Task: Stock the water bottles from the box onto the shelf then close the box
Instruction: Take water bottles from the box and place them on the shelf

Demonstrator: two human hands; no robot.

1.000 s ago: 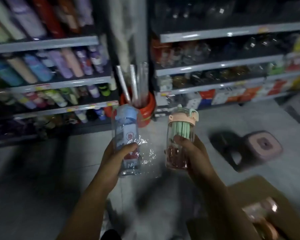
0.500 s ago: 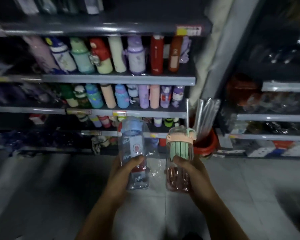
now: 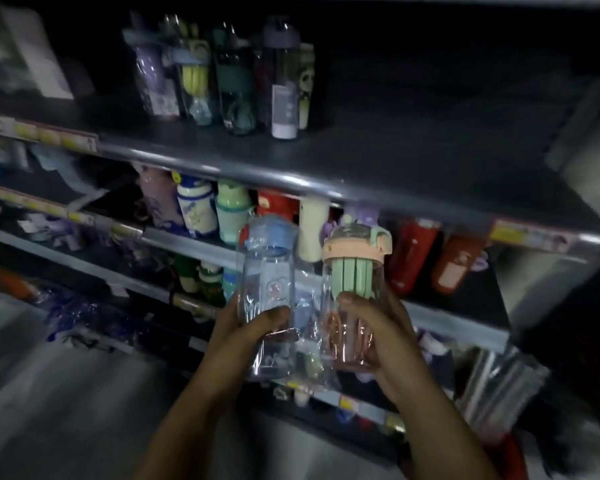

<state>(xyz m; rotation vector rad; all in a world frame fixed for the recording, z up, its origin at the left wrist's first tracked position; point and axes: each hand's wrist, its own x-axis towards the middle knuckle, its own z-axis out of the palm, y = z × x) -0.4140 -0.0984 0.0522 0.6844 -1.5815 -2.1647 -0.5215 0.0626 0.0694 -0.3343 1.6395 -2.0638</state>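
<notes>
Two water bottles, head view. My left hand (image 3: 243, 336) grips the blue-capped bottle (image 3: 269, 282) — thumb curled across its clear front, loose plastic wrap around it. My right hand (image 3: 378, 327) grips the pink-lidded bottle (image 3: 355, 271), thumb curled below its green inner sleeve. Both bottles are upright, side by side, just below the dark shelf (image 3: 395, 168) edge. On that shelf — a cluster of tall bottles (image 3: 236, 84) toward the left.

Blue-capped bottle (image 3: 269, 299), pink-capped bottle (image 3: 355, 299)
</notes>
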